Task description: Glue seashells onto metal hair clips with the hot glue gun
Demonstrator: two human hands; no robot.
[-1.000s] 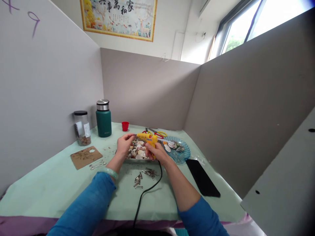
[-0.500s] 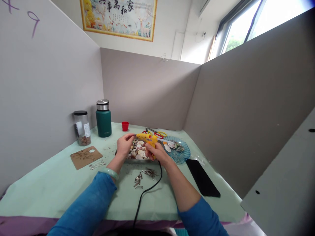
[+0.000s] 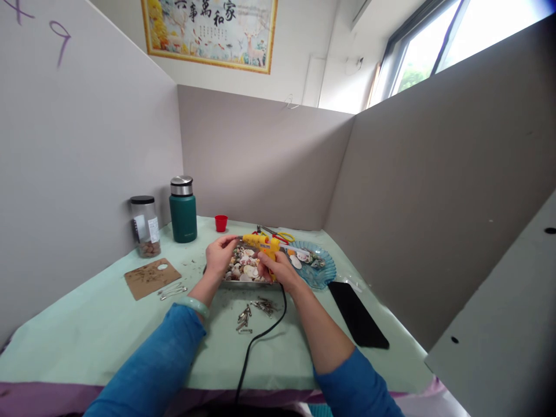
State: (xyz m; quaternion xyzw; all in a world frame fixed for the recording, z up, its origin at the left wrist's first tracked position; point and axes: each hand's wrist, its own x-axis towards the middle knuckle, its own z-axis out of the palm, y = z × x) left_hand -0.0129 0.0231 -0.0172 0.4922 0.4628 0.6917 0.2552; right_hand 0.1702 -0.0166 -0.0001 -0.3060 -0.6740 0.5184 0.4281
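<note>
My right hand (image 3: 277, 269) is wrapped round the handle of a yellow hot glue gun (image 3: 270, 246). A clear glue stick (image 3: 295, 249) sticks out of the gun's back, and its nozzle points left toward my left hand (image 3: 220, 255). The fingers of my left hand are pinched together at the nozzle tip; whatever they hold is too small to make out. Below both hands lies a metal tray (image 3: 247, 284) filled with seashells (image 3: 248, 270). A black cord (image 3: 256, 339) runs from the gun toward the table's front edge.
Small metal pins (image 3: 244, 317) lie before the tray, larger safety pins (image 3: 172, 291) beside a brown card (image 3: 152, 277). A blue plate (image 3: 324, 279) with shells and a black phone-like slab (image 3: 358, 315) are right. Behind stand a jar (image 3: 145, 226), green flask (image 3: 183, 214), red cup (image 3: 221, 223) and scissors (image 3: 278, 234).
The glue gun has shifted very slightly to the right, away from my left fingertips. My left hand stays nearly still, and the things on the table have not moved.
</note>
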